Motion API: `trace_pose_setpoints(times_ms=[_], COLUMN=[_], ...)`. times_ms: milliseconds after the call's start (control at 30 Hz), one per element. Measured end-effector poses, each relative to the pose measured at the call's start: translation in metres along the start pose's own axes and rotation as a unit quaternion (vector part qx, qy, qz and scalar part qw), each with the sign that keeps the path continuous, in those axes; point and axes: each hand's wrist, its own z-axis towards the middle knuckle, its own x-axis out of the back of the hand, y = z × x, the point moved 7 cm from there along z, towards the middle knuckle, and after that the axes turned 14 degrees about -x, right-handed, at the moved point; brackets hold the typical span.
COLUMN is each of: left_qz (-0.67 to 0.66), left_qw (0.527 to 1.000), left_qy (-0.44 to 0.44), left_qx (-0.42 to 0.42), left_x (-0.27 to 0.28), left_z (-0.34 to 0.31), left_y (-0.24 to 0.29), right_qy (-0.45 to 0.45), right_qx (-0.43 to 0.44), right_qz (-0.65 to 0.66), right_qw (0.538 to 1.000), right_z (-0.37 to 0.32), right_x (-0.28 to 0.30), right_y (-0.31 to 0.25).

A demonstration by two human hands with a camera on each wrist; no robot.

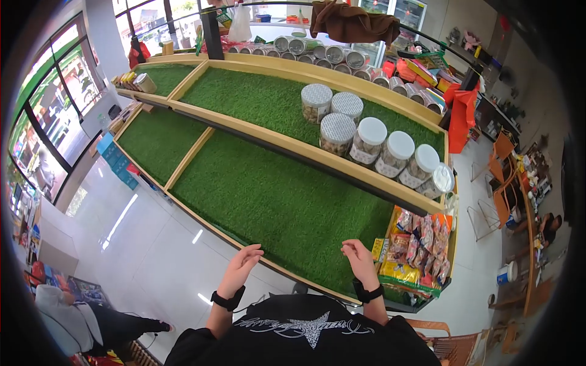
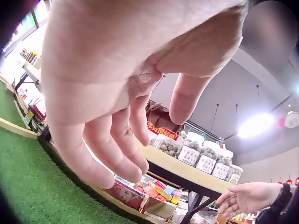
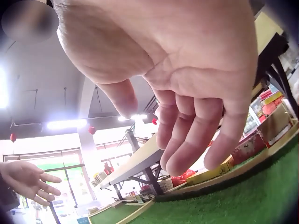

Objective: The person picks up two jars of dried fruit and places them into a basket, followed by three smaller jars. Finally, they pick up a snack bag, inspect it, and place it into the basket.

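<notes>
In the head view my left hand hovers at the front edge of the lower shelf, which is lined with green turf. Its fingers are loosely bent and hold nothing. My right hand hangs over the same shelf farther right, palm turned inward, also holding nothing. Just right of it lie packaged snacks with a yellow bag in front. Above, on the upper shelf, stand several lidded jars filled with small dry pieces. Both wrist views show relaxed fingers and bare palms.
A wooden rail edges the upper shelf, with a divider on the lower one. Silver-ended canisters lie behind. Orange chairs stand at right. Another person is at lower left, and blue boxes sit beyond the shelf's left end.
</notes>
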Motion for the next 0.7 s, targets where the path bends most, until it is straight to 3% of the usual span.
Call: trace_pose_setpoints(times_ms=[200, 367, 533, 700], left_qz=[-0.013, 0.011, 0.009, -0.008], left_qw=[0.999, 0.996, 0.984, 0.966], left_qy=[-0.008, -0.085, -0.177, -0.258], left_qx=[0.047, 0.038, 0.004, -0.032], left_x=[-0.005, -0.012, -0.020, -0.024], left_z=[0.025, 0.079, 0.137, 0.192], left_y=[-0.026, -0.019, -0.010, 0.012], right_qy=[0.015, 0.040, 0.083, 0.137], right_qx=[-0.038, -0.063, -0.020, 0.023], right_qz=[-0.016, 0.045, 0.090, 0.108], right_qw=[0.999, 0.996, 0.992, 0.984], right_z=[0.026, 0.039, 0.046, 0.052], right_x=[0.014, 0.019, 0.003, -0.007], right_y=[0.001, 0.004, -0.019, -0.080])
